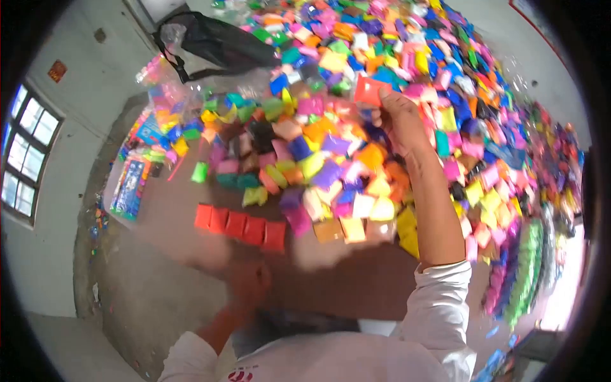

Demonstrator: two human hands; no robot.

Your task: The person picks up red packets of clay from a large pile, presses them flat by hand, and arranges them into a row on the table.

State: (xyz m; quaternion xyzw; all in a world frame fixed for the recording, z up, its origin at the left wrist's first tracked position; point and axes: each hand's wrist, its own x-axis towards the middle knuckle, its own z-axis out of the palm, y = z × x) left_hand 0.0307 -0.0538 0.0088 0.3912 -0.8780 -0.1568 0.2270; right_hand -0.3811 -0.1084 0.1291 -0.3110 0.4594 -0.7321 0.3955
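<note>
My right hand [401, 121] is raised over the pile of colourful packets [331, 143], with an orange-red packet [369, 91] pinched between its thumb and fingers. Near the table's front edge is my left hand [250, 283], smeared by motion, so its fingers cannot be made out. Just beyond it, several red packets [245, 228] lie side by side in a row on the brown table [344, 280]. Brown, orange and yellow packets [353, 230] rest at the pile's near edge, between my two arms.
A black bag [223, 44] lies at the back left. Boxed items [129, 186] stand at the table's left edge, near a small green packet [200, 172]. Long strips of green packets [527, 274] hang at the right. A barred window [28, 149] is in the left wall.
</note>
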